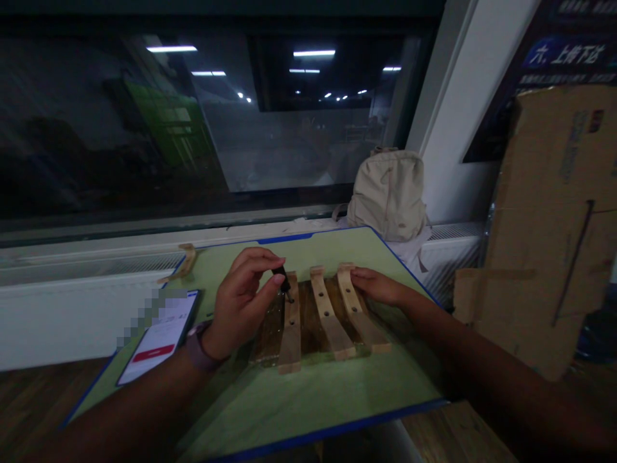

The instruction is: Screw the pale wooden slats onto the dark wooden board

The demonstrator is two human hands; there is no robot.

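Observation:
My left hand (pixel 245 302) pinches a small black-handled screwdriver (pixel 284 283) between thumb and fingers. Its thin tip points down at the upper hole of the left curved wooden slat (pixel 290 341). Three such slats lie side by side across a dark brown wooden board (pixel 270 334); the middle slat (pixel 328 315) and the right slat (pixel 359 315) each show two dark holes. At the upper end of the right slat, my right hand (pixel 376 286) is closed on its edge, with some fingers hidden behind the wood. Whether a screw sits under the tip is too small to tell.
The board rests on a green table (pixel 308 411) with a blue rim. A lit phone (pixel 159 341) lies at the left, near another curved wooden piece (pixel 186 262) at the table's edge. Behind stand a beige backpack (pixel 388 193) and, at right, a large cardboard sheet (pixel 544 225).

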